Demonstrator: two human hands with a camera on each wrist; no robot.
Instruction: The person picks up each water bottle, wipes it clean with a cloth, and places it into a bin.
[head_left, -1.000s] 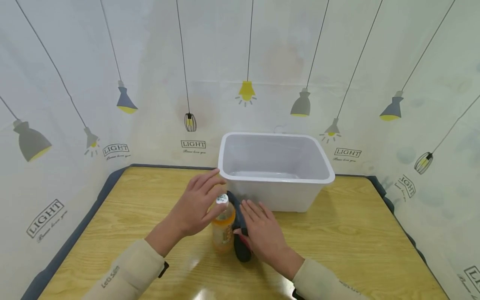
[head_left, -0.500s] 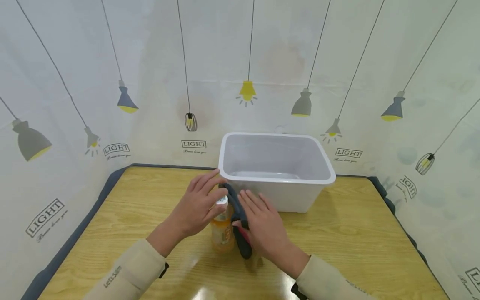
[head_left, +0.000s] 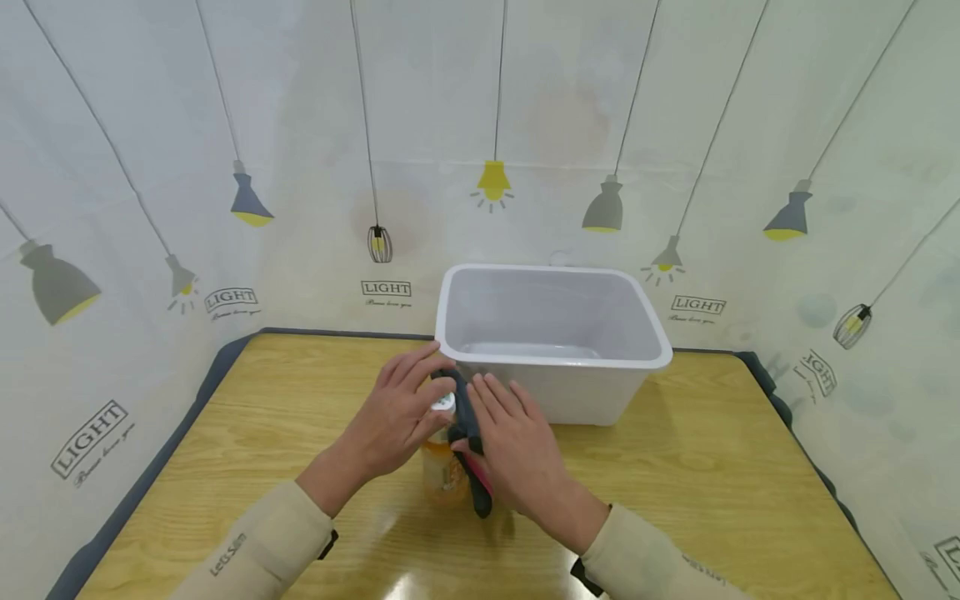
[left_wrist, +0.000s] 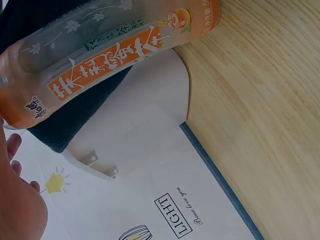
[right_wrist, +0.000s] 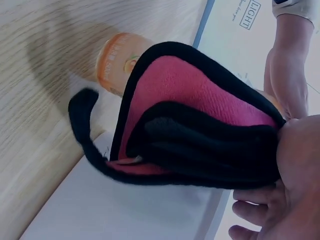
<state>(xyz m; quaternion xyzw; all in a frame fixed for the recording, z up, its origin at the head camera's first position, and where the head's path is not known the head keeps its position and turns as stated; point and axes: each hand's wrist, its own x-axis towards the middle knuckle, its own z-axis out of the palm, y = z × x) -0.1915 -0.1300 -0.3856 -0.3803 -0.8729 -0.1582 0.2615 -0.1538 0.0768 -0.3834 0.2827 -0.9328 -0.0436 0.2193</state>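
A plastic drink bottle (head_left: 442,477) with an orange label and white cap stands in front of the bin. My left hand (head_left: 393,408) grips it around the cap and neck; the label (left_wrist: 110,62) faces the left wrist camera. Right against the bottle's side is a dark, soft fabric piece (head_left: 467,408) with a pink lining. My right hand (head_left: 525,450) pinches it, its fingers extended along the outside. In the right wrist view the fabric piece (right_wrist: 180,85) hangs folded, with thick black edging and a loose strip, and covers much of the bottle.
Just behind the hands, a white plastic bin (head_left: 570,392) sits at the back of the wood-grain table (head_left: 712,467). Walls of light-coloured sheet (head_left: 300,208) printed with hanging lamps rise around the table's back and sides.
The right hand has shifted slightly up and left with the fabric piece, whose upper end now reaches the left fingers. The left hand and bottle have barely moved.
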